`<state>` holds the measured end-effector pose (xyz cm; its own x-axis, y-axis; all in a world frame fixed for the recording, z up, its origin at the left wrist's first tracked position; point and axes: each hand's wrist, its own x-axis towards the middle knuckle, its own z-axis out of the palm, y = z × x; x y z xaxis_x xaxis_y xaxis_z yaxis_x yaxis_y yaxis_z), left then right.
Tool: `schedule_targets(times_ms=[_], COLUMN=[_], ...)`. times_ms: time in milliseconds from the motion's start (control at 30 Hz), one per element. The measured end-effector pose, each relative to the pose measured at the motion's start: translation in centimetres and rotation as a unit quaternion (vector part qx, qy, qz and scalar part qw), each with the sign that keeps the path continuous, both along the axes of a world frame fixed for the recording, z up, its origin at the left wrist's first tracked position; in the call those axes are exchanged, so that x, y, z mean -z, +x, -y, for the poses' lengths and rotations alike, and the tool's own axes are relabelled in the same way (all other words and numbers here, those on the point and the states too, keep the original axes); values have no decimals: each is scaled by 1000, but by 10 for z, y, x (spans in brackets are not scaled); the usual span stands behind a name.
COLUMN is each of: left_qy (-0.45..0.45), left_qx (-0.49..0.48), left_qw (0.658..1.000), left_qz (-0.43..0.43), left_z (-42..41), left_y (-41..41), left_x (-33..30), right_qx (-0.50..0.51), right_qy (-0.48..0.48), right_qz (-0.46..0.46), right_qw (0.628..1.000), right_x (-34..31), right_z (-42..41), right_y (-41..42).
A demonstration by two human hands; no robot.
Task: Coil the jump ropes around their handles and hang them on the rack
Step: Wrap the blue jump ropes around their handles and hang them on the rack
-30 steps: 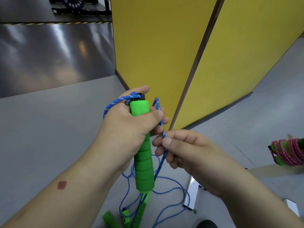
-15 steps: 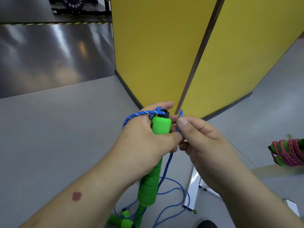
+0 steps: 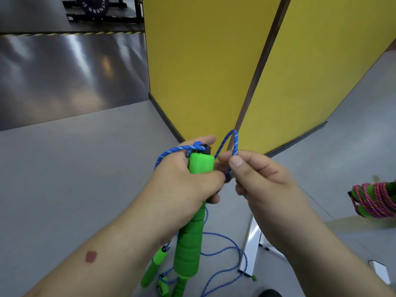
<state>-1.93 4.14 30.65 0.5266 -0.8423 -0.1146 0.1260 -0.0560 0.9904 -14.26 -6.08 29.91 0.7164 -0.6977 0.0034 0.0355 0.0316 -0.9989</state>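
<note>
Here, two hands, left hand (image 3: 182, 185), right hand (image 3: 261, 181), one blue rope (image 3: 234, 144)

Two bare forearms, no sleeves, dark red mark (image 3: 91, 256) on left forearm

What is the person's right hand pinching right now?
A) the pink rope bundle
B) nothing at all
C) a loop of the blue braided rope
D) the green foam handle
C: the right hand pinches a raised loop of the blue braided rope between thumb and fingers, while the left hand grips the green foam handle.
</note>
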Motion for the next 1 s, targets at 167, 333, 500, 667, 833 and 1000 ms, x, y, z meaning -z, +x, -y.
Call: schedule_targets(times_ms=[167,333,500,667,833,1000], left_qy=[-33,-96,-94,-46,-11,-75], left_qx=[-5,-76,-102,-57,6,-40], left_qw=[999,990,989,997,1000,996], left_qz=[9,-64,-58,-26,7,-25], left_z=[1,1,2,0,1,2], left_y=[-6,7,9,4,-8,-2], left_x=[-1,-9,-6,-6,-2,-8], right_qx=[-5,-96,-127,-41,12,-68], right_qy=[0,65,8,7,5,88], right_qz=[-21,-77,-85,-15,8,-22], right_qw=[1000,990,988,999,1000,994], right_x=[7,6,4,5,7,4], right_z=[3,0,2,3,5,0], right_y=[2,2,-2,0,2,3])
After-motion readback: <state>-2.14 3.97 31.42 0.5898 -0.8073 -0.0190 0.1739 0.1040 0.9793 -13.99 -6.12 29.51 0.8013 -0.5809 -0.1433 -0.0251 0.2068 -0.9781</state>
